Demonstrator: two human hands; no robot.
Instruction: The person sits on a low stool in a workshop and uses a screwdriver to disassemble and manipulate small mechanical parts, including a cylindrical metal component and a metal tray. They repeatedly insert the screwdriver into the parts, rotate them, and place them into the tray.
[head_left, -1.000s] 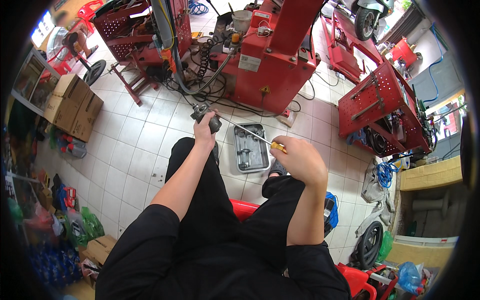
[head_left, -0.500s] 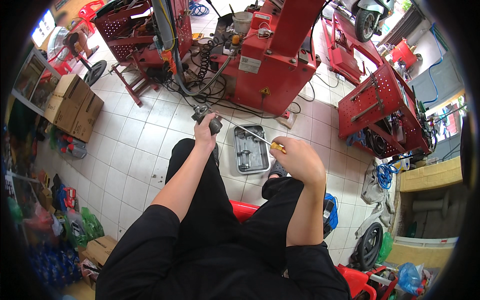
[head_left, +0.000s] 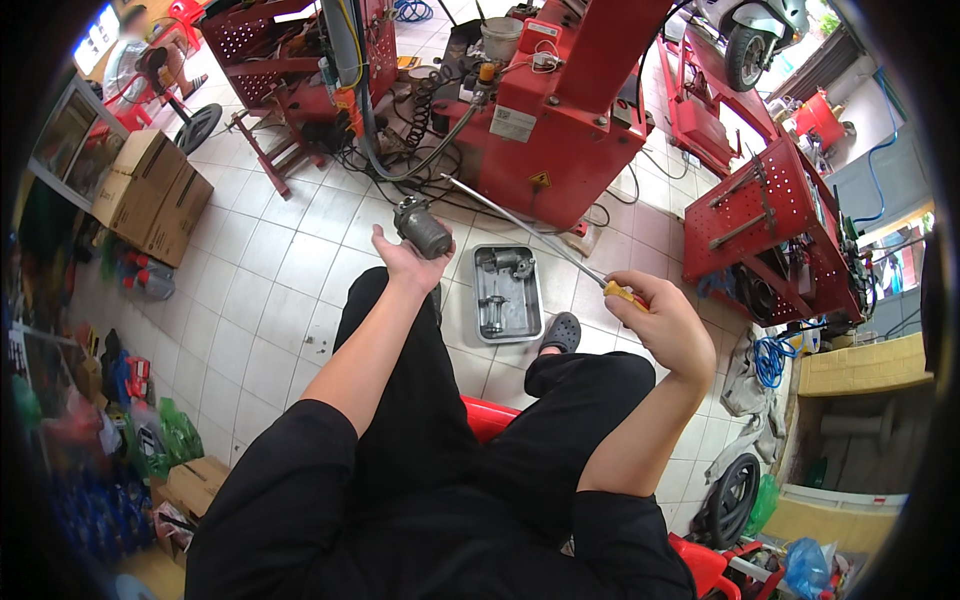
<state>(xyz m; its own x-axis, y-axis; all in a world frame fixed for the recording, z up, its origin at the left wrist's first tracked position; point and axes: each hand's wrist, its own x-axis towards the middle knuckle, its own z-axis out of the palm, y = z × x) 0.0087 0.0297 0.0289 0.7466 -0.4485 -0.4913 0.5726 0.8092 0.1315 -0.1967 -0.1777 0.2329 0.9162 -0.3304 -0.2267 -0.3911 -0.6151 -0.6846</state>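
A grey cylindrical metal motor (head_left: pixel 427 232) rests on the palm of my left hand (head_left: pixel 403 265), its thumb apart from it and its far end showing a bracket-like housing. My right hand (head_left: pixel 672 325) grips the yellow handle of a long screwdriver (head_left: pixel 540 236). Its thin shaft points up and left, the tip in the air beyond the motor and not touching it. Between my feet on the floor sits a shallow metal tray (head_left: pixel 537 318). Inside it lie another dark metal cylinder (head_left: pixel 497 260) and a spindle-like metal part (head_left: pixel 493 313).
Ahead stands a red machine (head_left: pixel 545 165) with hoses and cables on the tiles. Red perforated tool carts (head_left: pixel 745 225) flank it. Cardboard boxes (head_left: pixel 150 195) are at left. A seated person (head_left: pixel 140 65) is far left; a scooter wheel (head_left: pixel 745 58) is far right.
The screwdriver has come away from the motor as my right hand moved right and back. My left hand has turned palm-up, its fingers loosened beneath the motor.
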